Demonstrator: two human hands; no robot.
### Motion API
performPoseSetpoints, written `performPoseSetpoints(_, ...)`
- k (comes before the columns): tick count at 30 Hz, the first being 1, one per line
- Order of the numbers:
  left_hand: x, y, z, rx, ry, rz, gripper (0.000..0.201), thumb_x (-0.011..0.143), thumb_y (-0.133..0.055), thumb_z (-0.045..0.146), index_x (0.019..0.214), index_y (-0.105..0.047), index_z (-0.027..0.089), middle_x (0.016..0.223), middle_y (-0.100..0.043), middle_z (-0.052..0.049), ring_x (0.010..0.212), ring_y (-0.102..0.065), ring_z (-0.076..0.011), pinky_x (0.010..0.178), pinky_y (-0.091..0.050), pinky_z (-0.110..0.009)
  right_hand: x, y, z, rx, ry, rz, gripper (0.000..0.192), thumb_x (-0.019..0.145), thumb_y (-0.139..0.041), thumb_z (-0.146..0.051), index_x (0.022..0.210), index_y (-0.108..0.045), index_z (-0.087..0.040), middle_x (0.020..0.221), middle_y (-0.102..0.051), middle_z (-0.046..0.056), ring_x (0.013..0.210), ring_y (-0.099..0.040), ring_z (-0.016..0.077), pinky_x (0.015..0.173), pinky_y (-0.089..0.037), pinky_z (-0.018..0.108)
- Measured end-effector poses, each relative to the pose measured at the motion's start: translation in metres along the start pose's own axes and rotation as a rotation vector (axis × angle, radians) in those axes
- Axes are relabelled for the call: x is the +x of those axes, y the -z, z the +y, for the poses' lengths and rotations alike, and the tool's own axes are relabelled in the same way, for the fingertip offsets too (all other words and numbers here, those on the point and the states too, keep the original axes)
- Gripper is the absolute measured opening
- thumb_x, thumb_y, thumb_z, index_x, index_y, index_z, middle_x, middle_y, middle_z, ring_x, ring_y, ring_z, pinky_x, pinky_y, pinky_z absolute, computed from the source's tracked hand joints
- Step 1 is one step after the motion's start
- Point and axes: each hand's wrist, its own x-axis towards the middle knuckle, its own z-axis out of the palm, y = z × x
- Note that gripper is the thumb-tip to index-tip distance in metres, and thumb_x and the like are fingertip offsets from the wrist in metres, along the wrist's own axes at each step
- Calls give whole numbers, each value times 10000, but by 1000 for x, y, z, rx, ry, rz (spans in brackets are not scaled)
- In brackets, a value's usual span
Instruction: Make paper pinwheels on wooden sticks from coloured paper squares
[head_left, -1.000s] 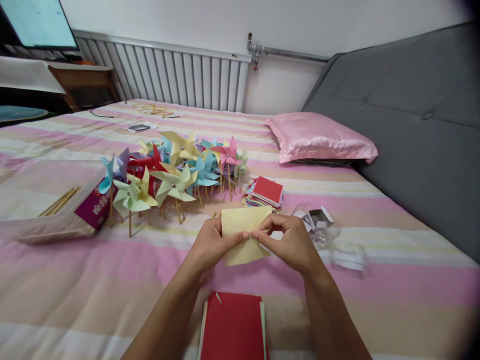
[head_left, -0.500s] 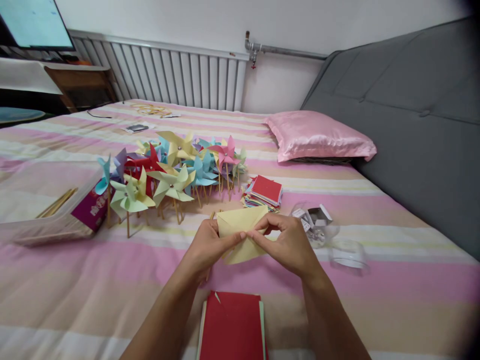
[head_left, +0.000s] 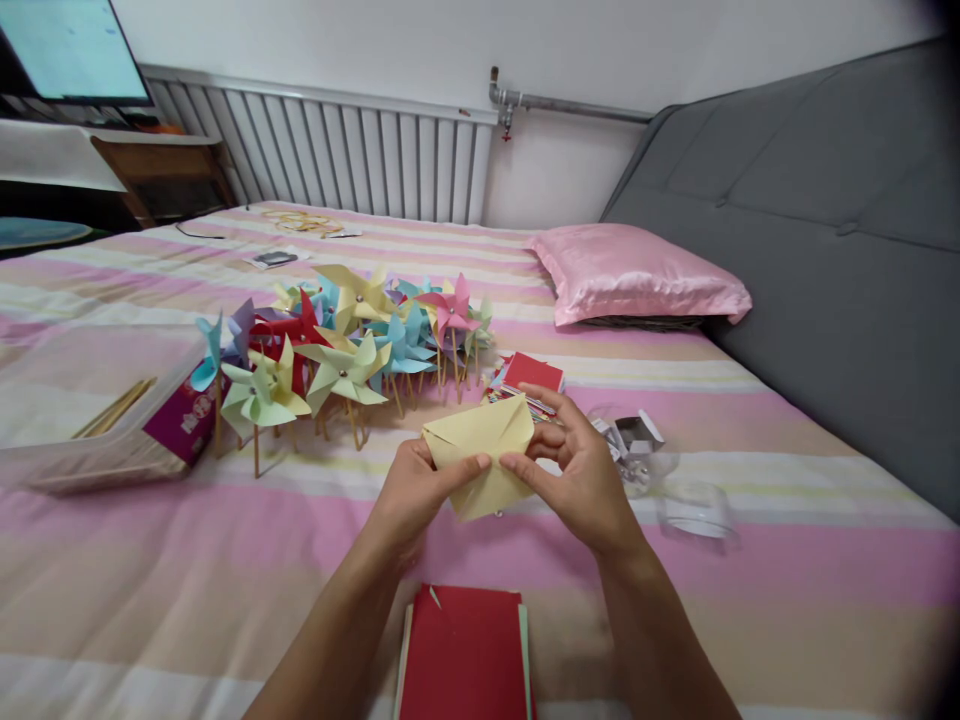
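A pale yellow sheet of paper [head_left: 477, 432] with cut or folded flaps is held up over the bed between both hands. My left hand [head_left: 421, 492] is closed on its left side, thumb on the front near the middle. On the right side, my right hand [head_left: 579, 478] grips it with the thumb, while the index finger is raised behind the upper right corner. A tiny shiny bit [head_left: 499, 513] shows at the paper's lower edge. Below my hands lies a stack of red and other coloured paper [head_left: 465, 650]. Just beyond is a pile of small coloured squares [head_left: 534, 374].
Several paper pinwheels [head_left: 343, 372] on sticks stand in a cluster at left centre. A clear plastic box [head_left: 112, 465] with wooden sticks is at the left. Clear containers [head_left: 694, 510] and a small open box [head_left: 639, 434] lie right, with a pink pillow [head_left: 641, 275] farther back.
My right fingers have moved from a pinch near the paper's middle to its right side, and the index finger has lifted. The paper has shifted slightly left and tilted.
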Motion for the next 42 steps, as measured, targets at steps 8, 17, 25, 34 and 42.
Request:
performPoseSetpoints(8, -1, 1, 0, 33, 6, -5, 260, 625, -746, 261, 839, -723, 116, 755, -717, -87, 768, -645, -223, 626, -477, -260, 1, 3, 4, -7, -57, 58, 480, 733, -652, -281, 1173, -470, -221, 767, -690, 24, 686, -668, 173, 586, -527, 262)
performPoseSetpoints(17, 1, 1, 0, -63, 11, 150, 364, 578, -764, 202, 915, -688, 89, 852, -720, -124, 739, -671, -238, 645, -507, -287, -2, 1, -6, -72, 48, 187, 357, 835, -536, -306, 1178, -490, -222, 898, -699, 61, 850, -655, 193, 738, -516, 320)
performPoseSetpoints(25, 6, 9, 14, -289, -31, 304, 432, 582, -718, 96, 1005, -636, 77, 797, -724, -91, 678, -677, -209, 631, -537, -270, -18, 7, -27, -355, 211, 8, 144, 789, -593, -193, 896, -673, -247, 755, -684, -5, 616, -627, 128, 591, -495, 245)
performPoseSetpoints(34, 1, 9, 17, -386, 62, 232, 353, 648, -656, 77, 1000, -640, 62, 794, -719, -98, 732, -672, -215, 668, -525, -278, -6, -12, 2, -316, 306, -242, 259, 792, -595, -171, 1004, -678, -292, 882, -726, -4, 676, -652, 132, 626, -504, 241)
performPoseSetpoints(42, -4, 2, 8, -283, 5, 177, 346, 638, -703, 170, 971, -663, 85, 831, -714, -86, 715, -651, -191, 604, -481, -243, -4, -13, 7, -246, 286, -178, 122, 762, -649, -255, 863, -718, -253, 799, -735, 11, 657, -665, 147, 615, -518, 246)
